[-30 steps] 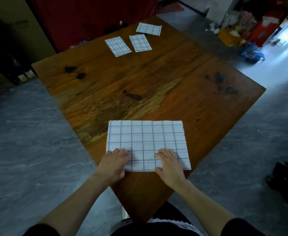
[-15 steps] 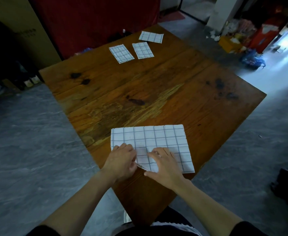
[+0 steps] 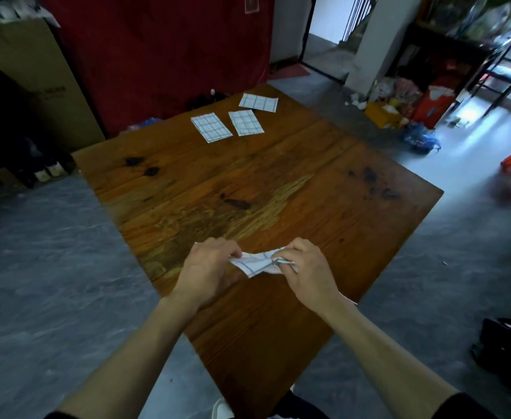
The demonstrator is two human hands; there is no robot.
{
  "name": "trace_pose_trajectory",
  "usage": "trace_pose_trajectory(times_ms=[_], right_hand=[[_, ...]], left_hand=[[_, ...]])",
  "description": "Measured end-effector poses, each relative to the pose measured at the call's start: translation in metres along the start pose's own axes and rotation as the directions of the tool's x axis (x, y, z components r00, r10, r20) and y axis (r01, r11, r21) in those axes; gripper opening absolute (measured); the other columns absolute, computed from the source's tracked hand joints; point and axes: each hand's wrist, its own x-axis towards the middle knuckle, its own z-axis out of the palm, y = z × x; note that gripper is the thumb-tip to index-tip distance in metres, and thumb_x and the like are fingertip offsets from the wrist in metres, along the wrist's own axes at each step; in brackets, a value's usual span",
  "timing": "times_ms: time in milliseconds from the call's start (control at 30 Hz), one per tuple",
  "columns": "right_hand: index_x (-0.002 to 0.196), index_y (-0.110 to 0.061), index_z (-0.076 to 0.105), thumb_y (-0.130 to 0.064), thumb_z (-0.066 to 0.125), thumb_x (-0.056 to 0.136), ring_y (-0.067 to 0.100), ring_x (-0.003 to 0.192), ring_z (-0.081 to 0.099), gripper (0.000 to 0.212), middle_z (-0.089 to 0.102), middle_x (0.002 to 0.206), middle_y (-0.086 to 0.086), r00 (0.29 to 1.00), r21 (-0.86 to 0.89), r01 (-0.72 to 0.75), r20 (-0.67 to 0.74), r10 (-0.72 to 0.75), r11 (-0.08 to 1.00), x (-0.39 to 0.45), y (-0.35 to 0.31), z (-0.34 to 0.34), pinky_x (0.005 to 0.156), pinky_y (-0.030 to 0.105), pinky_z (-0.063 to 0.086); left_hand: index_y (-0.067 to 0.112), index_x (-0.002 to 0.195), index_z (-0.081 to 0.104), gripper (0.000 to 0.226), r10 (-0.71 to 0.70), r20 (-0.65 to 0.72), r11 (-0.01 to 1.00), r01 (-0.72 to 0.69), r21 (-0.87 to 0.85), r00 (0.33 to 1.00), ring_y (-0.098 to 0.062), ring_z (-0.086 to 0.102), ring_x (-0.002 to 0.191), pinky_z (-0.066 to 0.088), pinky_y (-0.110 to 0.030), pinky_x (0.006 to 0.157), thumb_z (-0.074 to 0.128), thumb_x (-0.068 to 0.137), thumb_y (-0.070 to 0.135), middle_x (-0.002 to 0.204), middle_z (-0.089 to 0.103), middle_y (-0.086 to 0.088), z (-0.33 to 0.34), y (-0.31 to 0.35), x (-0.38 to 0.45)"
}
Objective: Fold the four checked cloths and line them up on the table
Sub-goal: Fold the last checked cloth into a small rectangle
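Gripping a crumpled checked cloth [image 3: 258,264] between both hands, just above the near part of the wooden table [image 3: 278,192]. Left hand [image 3: 210,266] curling its fingers round the left end of the cloth, knuckles facing the camera, most of that end hidden behind the hand. Right hand [image 3: 307,269] pinching the right end, fingers bent inward and clamped on the fabric, with a small corner poking out beneath them. Bunching and sagging between the two hands, showing white cloth with thin dark grid lines; hard to tell whether touching the tabletop or hanging slightly clear of it. Lying flat at the far end of the table, well apart from the hands: three folded checked cloths, the left one [image 3: 211,128] and the middle one [image 3: 245,122] just beside each other with a narrow gap, the third [image 3: 259,101] a little farther back and to the right, turned crosswise near the far edge. Standing behind the table, a red curtain [image 3: 163,52], with a big cardboard box [image 3: 39,83] to its left. Sitting on the grey floor at the right edge of the view, a black bag [image 3: 508,349].
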Motion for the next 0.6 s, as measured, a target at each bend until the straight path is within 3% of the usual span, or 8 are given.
trace_pose_trajectory(times_ms=[100,233,400,600], right_hand=[[0.105,-0.016,0.073,-0.008,0.064,0.089,0.01,0.084,0.054,0.02,0.056,0.091,-0.005,0.999,0.04,0.017,-0.03,-0.016,0.999,-0.001,-0.001,-0.023,0.073,0.03,0.05],[0.107,-0.016,0.073,-0.008,0.062,0.09,0.009,0.086,0.056,0.022,0.057,0.091,-0.007,0.996,0.079,-0.006,-0.087,0.013,0.997,-0.012,0.002,-0.046,0.071,0.031,0.051],[0.101,-0.017,0.071,-0.032,0.055,0.097,0.007,0.086,0.053,0.023,0.055,0.089,-0.011,0.994,0.019,0.007,-0.111,-0.005,1.0,-0.03,0.005,-0.063,0.077,0.034,0.047],[0.089,-0.019,0.065,-0.033,0.049,0.1,0.008,0.08,0.054,0.024,0.056,0.083,-0.007,0.989,0.076,0.02,-0.15,-0.008,0.997,-0.041,0.006,-0.079,0.071,0.03,0.047]], left_hand=[[0.034,0.105,0.061,0.03,-0.063,-0.026,0.997,0.062,-0.037,0.998,-0.011,0.054,0.102,0.047,-0.038,0.09,0.077,0.081,0.031,0.106,0.062,0.012,-0.006,-0.014,0.002],[0.031,0.092,0.06,0.015,-0.035,-0.067,0.99,0.025,-0.14,0.997,-0.014,0.058,0.089,0.05,-0.042,0.079,0.073,0.084,0.025,0.092,0.062,0.008,-0.008,-0.022,0.006],[0.026,0.083,0.063,0.013,0.053,-0.135,0.964,-0.086,-0.25,0.989,-0.009,0.058,0.075,0.052,-0.035,0.065,0.072,0.084,0.016,0.08,0.063,0.01,-0.017,-0.007,0.007],[0.026,0.085,0.062,0.011,0.111,-0.171,0.974,-0.142,-0.179,0.979,-0.01,0.056,0.075,0.05,-0.037,0.065,0.072,0.085,0.021,0.08,0.061,0.01,-0.041,0.009,-0.006]])
